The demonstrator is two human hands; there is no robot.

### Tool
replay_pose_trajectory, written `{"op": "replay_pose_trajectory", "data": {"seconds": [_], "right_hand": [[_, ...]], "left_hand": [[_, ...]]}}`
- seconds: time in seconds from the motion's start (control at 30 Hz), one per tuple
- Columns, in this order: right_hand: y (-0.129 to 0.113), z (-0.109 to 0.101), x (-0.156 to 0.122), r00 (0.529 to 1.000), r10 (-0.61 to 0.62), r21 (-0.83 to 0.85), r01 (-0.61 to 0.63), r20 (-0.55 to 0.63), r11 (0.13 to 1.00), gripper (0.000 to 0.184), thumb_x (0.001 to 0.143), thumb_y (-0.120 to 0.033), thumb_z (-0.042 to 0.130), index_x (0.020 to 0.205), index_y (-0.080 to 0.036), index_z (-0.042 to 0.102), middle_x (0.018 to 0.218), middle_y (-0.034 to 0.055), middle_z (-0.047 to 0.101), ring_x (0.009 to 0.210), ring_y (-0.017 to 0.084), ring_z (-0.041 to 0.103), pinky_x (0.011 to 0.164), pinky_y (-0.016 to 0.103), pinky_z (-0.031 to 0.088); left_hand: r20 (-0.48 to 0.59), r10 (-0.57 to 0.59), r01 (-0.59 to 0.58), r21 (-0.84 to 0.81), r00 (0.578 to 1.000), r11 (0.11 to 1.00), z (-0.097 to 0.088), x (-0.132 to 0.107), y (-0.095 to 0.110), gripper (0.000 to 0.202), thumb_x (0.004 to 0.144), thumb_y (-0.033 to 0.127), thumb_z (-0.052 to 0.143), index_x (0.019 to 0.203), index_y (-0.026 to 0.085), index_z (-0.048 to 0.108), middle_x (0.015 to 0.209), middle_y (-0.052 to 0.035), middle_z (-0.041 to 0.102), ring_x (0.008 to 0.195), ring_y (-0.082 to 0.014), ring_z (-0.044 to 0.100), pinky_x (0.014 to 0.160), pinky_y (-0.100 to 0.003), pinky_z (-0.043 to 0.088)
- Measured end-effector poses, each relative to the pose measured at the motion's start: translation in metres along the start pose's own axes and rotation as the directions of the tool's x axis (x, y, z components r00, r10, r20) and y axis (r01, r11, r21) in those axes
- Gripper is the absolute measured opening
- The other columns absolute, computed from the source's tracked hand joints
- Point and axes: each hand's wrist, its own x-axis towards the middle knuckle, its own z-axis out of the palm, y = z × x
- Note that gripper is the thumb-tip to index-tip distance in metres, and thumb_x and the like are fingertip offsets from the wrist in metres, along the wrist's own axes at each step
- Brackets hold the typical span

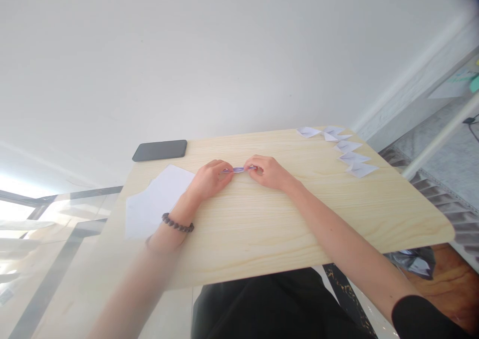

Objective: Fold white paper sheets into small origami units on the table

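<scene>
Paper strip pinched between two hands

The strip lies low over the middle of the counter, toward its far side; whether it touches the wood is hard to tell. The left hand has its fingers drawn together on one end, and the right hand grips the other the same way, thumb against fingertips, leaving only a short middle length in view.

The step in hand looks like creasing or shaping a small fold of paper. The next move seems to call for a light, even pinch, so that the layers lie flush and neither end twists.

The strip's long axis runs left to right, roughly parallel to the counter's far edge and perhaps tipped slightly away at the right. Both ends are covered, so which one leads cannot be told.

White sheets lie beside the left forearm; folded paper pieces line the far right corner.
</scene>
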Motion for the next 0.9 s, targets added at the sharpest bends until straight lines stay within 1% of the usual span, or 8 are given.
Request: {"op": "replay_pose_trajectory", "data": {"seconds": [0.17, 0.27, 0.4, 0.53, 0.67, 0.77, 0.9], "right_hand": [[-0.001, 0.002, 0.001, 0.999, 0.02, -0.062, -0.022, -0.035, 0.998, 0.018, 0.081, -0.023, 0.048, 0.086, -0.017, 0.065, 0.087, 0.0037, 0.065, 0.064, 0.011, 0.055, 0.063, 0.024, 0.042], [-0.004, 0.004, 0.001, 0.998, 0.021, -0.1, -0.027, -0.056, 0.995, 0.02, 0.083, -0.025, 0.047, 0.084, -0.018, 0.065, 0.085, 0.0038, 0.066, 0.068, 0.012, 0.056, 0.066, 0.025, 0.042], [-0.006, 0.006, 0.002, 0.996, 0.052, -0.172, -0.063, -0.069, 0.983, 0.018, 0.082, -0.025, 0.048, 0.081, -0.019, 0.065, 0.082, 0.0033, 0.066, 0.075, 0.015, 0.057, 0.071, 0.027, 0.041], [-0.01, 0.007, 0.003, 0.994, 0.053, -0.235, -0.073, -0.091, 0.969, 0.019, 0.082, -0.026, 0.048, 0.078, -0.018, 0.065, 0.085, 0.0048, 0.065, 0.084, 0.018, 0.054, 0.077, 0.029, 0.041], [-0.013, 0.008, 0.003, 0.995, 0.067, -0.262, -0.084, -0.072, 0.962, 0.017, 0.081, -0.025, 0.047, 0.079, -0.019, 0.063, 0.087, 0.005, 0.063, 0.086, 0.018, 0.053, 0.077, 0.029, 0.041], [-0.013, 0.01, 0.002, 0.995, 0.086, -0.279, -0.097, -0.053, 0.955, 0.014, 0.076, -0.02, 0.05, 0.082, -0.019, 0.063, 0.088, 0.0043, 0.062, 0.085, 0.018, 0.053, 0.077, 0.029, 0.041], [-0.014, 0.012, 0.002, 0.994, 0.1, -0.278, -0.109, -0.045, 0.954, 0.017, 0.075, -0.02, 0.052, 0.087, -0.021, 0.063, 0.089, 0.0038, 0.06, 0.086, 0.018, 0.053, 0.078, 0.028, 0.041]], "left_hand": [[-0.027, -0.033, 0.034, 0.026, 0.999, 0.999, 0.001, 0.001, 0.0, 0.022, 0.086, 0.031, 0.044, 0.086, 0.018, 0.062, 0.082, -0.005, 0.064, 0.074, -0.0141, 0.058, 0.065, -0.024, 0.046], [-0.048, -0.049, 0.05, 0.013, 0.998, 0.999, 0.003, 0.001, 0.0, 0.024, 0.086, 0.033, 0.045, 0.081, 0.017, 0.063, 0.081, -0.0044, 0.065, 0.07, -0.0132, 0.058, 0.064, -0.024, 0.047], [-0.057, -0.034, 0.034, -0.001, 0.998, 0.999, 0.003, 0.0, 0.003, 0.023, 0.083, 0.034, 0.048, 0.078, 0.018, 0.065, 0.087, -0.0051, 0.066, 0.075, -0.0141, 0.06, 0.067, -0.023, 0.047], [-0.023, 0.026, -0.025, 0.04, 0.999, 0.999, 0.001, -0.001, 0.006, 0.025, 0.085, 0.033, 0.046, 0.08, 0.018, 0.065, 0.09, -0.0072, 0.065, 0.081, -0.0166, 0.06, 0.073, -0.027, 0.047], [0.003, 0.045, -0.045, 0.07, 0.999, 0.997, 0.0, 0.0, 0.008, 0.024, 0.085, 0.031, 0.046, 0.08, 0.018, 0.065, 0.092, -0.0074, 0.065, 0.082, -0.0167, 0.059, 0.072, -0.027, 0.047], [0.017, 0.011, -0.013, 0.088, 1.0, 0.996, 0.001, 0.001, 0.008, 0.019, 0.083, 0.03, 0.048, 0.083, 0.018, 0.063, 0.088, -0.0066, 0.064, 0.08, -0.0167, 0.059, 0.071, -0.027, 0.047], [0.019, -0.052, 0.049, 0.107, 0.998, 0.993, 0.002, 0.001, 0.008, 0.018, 0.08, 0.028, 0.051, 0.092, 0.018, 0.06, 0.084, -0.0052, 0.063, 0.077, -0.017, 0.058, 0.07, -0.028, 0.046]]}}
